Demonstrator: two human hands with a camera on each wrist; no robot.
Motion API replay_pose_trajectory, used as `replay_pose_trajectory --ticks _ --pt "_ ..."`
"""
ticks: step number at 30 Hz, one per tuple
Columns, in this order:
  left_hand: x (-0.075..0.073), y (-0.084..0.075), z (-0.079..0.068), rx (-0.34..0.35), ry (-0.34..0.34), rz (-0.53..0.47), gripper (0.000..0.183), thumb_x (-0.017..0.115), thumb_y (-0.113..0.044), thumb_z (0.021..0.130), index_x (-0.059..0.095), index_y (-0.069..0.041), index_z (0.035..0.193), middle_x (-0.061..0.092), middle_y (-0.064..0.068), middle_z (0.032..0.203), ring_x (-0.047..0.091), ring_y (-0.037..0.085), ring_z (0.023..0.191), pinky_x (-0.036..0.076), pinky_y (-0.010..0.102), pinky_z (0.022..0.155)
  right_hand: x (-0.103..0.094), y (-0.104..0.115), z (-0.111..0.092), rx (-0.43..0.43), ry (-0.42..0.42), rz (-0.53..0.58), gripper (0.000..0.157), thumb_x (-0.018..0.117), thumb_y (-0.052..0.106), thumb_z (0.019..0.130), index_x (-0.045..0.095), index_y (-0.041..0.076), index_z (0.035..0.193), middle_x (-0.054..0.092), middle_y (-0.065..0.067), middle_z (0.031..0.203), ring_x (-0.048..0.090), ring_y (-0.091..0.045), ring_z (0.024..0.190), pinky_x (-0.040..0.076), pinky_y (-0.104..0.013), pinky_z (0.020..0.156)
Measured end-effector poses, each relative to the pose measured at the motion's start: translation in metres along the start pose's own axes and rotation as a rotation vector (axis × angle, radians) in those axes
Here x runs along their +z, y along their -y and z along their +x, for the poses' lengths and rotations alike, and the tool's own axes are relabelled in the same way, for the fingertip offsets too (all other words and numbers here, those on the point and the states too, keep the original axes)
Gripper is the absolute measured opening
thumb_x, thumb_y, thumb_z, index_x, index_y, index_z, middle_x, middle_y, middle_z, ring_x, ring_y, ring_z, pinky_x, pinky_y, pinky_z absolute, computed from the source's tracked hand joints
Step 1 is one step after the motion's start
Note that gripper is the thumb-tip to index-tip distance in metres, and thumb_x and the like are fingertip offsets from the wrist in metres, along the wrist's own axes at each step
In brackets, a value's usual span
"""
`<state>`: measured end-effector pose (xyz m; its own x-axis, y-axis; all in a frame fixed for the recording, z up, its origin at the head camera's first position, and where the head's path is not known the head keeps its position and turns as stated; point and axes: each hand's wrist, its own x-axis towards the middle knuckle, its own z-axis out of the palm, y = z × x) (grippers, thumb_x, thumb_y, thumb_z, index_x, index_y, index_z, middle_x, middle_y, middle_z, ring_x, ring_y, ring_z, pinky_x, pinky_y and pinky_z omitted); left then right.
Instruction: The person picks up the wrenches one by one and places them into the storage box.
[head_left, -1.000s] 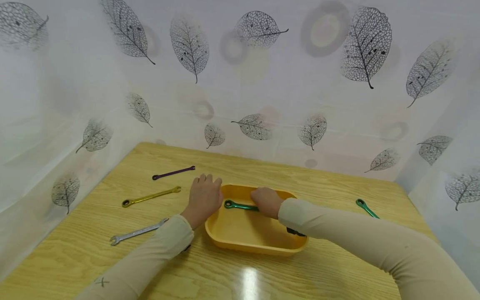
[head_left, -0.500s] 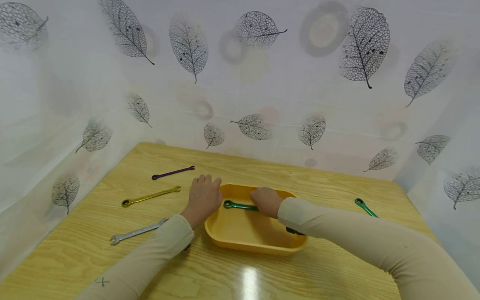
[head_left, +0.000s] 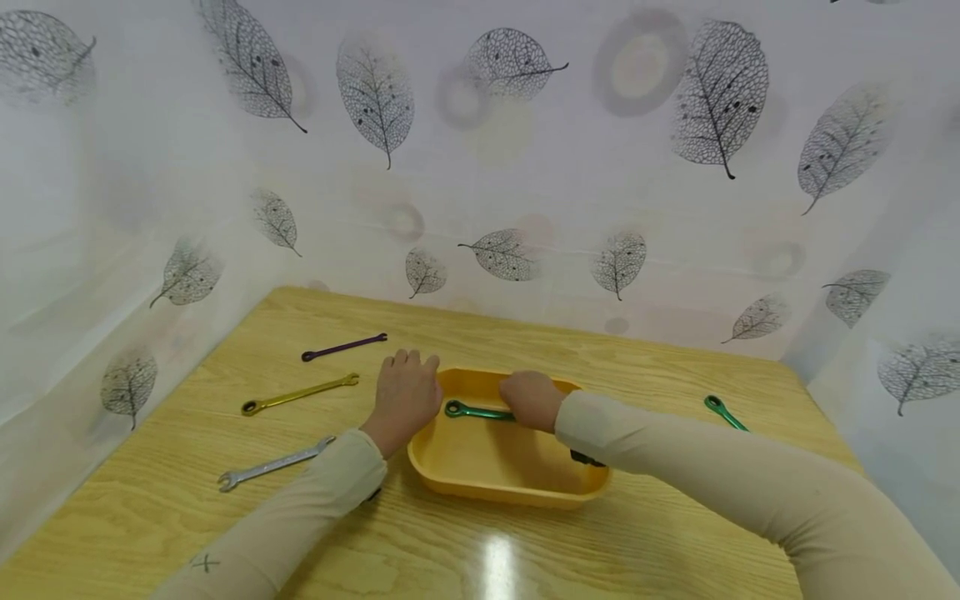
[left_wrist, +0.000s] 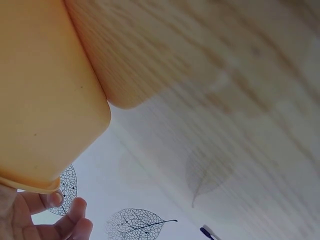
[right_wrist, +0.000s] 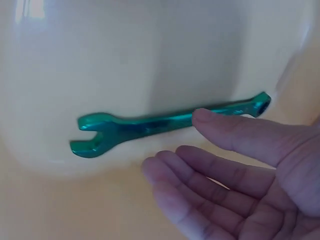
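1. Behind your worktop, pale wood with a running grain, hangs a whitish cloth printed with dark skeleton leaves.
2. Your yellow-orange tray sits well in from the worktop's back, left and right edges; it has rounded corners, raised walls and a smooth floor.
3. Your left hand rests at the tray's back left corner, touching the rim, fingers loosely bent. Its thumb is hidden, so whether you pinch the rim cannot be told.
4. Your right hand reaches inside by the tray's back wall. The right wrist view shows a gap between thumb and relaxed fingers; the thumb tip lies over the wrench's handle, but the fingers are not wrapped round it.
5. That green wrench lies in your tray along the back wall, glossy and metallic, with a forked end and a ring end. The ring points to the tray's back left corner; in the head view your right hand covers the fork.
6. Toward the worktop's left edge you have a gold wrench and, nearer you, a silver wrench.
7. A second green wrench lies toward the right edge, partly behind your right sleeve.
8. Slimmest is the purple wrench, near the back left corner.
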<state>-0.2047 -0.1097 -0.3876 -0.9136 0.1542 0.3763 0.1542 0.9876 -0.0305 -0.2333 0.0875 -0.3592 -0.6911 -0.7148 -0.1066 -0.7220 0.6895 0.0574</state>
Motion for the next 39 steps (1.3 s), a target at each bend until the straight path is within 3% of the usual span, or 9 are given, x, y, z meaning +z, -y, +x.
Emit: replay_pose_trajectory --ticks 6,15,19,24,29,31,35,37,39 --pt "0.002 0.0 -0.002 -0.004 0.0 0.008 0.011 0.059 -0.02 0.085 0.059 -0.009 0.084 0.056 0.01 0.08 0.051 0.025 0.076 0.045 0.038 0.072 -0.011 0.003 -0.007 0.013 -0.001 0.034 0.028 0.055 -0.006 0.087 0.045 0.008 0.065 0.035 0.0 0.057 0.027 -0.011 0.055 0.026 -0.025 0.051" --pt "0.003 -0.002 -0.002 -0.02 0.033 0.028 0.012 0.059 -0.023 0.086 0.059 -0.011 0.086 0.056 0.009 0.081 0.051 0.025 0.077 0.04 0.039 0.074 -0.037 0.003 -0.022 0.054 0.025 0.004 0.019 0.074 0.009 0.078 0.055 0.004 0.076 0.058 -0.007 0.07 0.055 -0.017 0.063 0.051 -0.032 0.06" --pt "0.003 -0.002 -0.001 -0.024 0.038 0.023 0.012 0.059 -0.023 0.086 0.061 -0.011 0.089 0.058 0.009 0.083 0.052 0.026 0.078 0.04 0.04 0.075 -0.047 -0.002 -0.031 0.076 -0.02 0.015 0.023 0.074 0.012 0.078 0.053 0.005 0.073 0.052 -0.004 0.065 0.044 -0.013 0.058 0.044 -0.026 0.055" --pt "0.001 -0.002 -0.001 -0.018 0.037 0.022 0.013 0.059 -0.023 0.086 0.061 -0.011 0.089 0.059 0.009 0.084 0.053 0.026 0.079 0.04 0.04 0.075 -0.063 -0.011 -0.049 0.116 -0.081 0.081 0.035 0.073 0.015 0.08 0.042 0.01 0.064 0.033 0.002 0.058 0.031 -0.011 0.055 0.029 -0.021 0.052" --pt "-0.001 -0.002 0.0 -0.016 0.045 0.032 0.014 0.059 -0.024 0.086 0.061 -0.01 0.09 0.059 0.01 0.084 0.054 0.026 0.079 0.041 0.041 0.076 -0.076 -0.025 -0.062 0.188 -0.096 0.176 0.05 0.07 0.017 0.082 0.026 0.018 0.058 0.015 0.005 0.057 0.017 -0.009 0.052 0.019 -0.022 0.051" --pt "-0.001 -0.002 0.0 -0.018 0.047 0.03 0.015 0.059 -0.024 0.086 0.061 -0.01 0.09 0.059 0.01 0.085 0.053 0.026 0.08 0.041 0.041 0.076 -0.08 -0.03 -0.067 0.22 -0.089 0.193 0.05 0.07 0.018 0.082 0.027 0.019 0.056 0.014 0.005 0.056 0.016 -0.009 0.051 0.019 -0.022 0.05" --pt "0.0 -0.001 -0.001 -0.019 0.043 0.026 0.014 0.059 -0.023 0.086 0.062 -0.01 0.091 0.059 0.01 0.085 0.054 0.026 0.079 0.041 0.04 0.075 -0.086 -0.038 -0.079 0.253 -0.082 0.187 0.032 0.07 0.017 0.081 0.049 0.013 0.058 0.031 0.005 0.055 0.03 -0.008 0.05 0.031 -0.022 0.05" --pt "0.0 0.0 -0.001 -0.017 0.034 0.025 0.014 0.059 -0.023 0.085 0.062 -0.01 0.091 0.059 0.01 0.084 0.053 0.026 0.078 0.041 0.04 0.074 -0.088 -0.043 -0.086 0.26 -0.088 0.174 0.017 0.071 0.017 0.081 0.062 0.008 0.069 0.047 0.001 0.062 0.043 -0.01 0.056 0.041 -0.025 0.054" --pt "0.001 0.0 -0.001 -0.013 0.024 0.027 0.014 0.059 -0.023 0.085 0.062 -0.01 0.091 0.059 0.01 0.083 0.053 0.026 0.078 0.041 0.04 0.074 -0.09 -0.048 -0.092 0.259 -0.103 0.163 0.013 0.071 0.017 0.082 0.068 0.005 0.082 0.059 -0.003 0.073 0.053 -0.013 0.064 0.048 -0.03 0.061"
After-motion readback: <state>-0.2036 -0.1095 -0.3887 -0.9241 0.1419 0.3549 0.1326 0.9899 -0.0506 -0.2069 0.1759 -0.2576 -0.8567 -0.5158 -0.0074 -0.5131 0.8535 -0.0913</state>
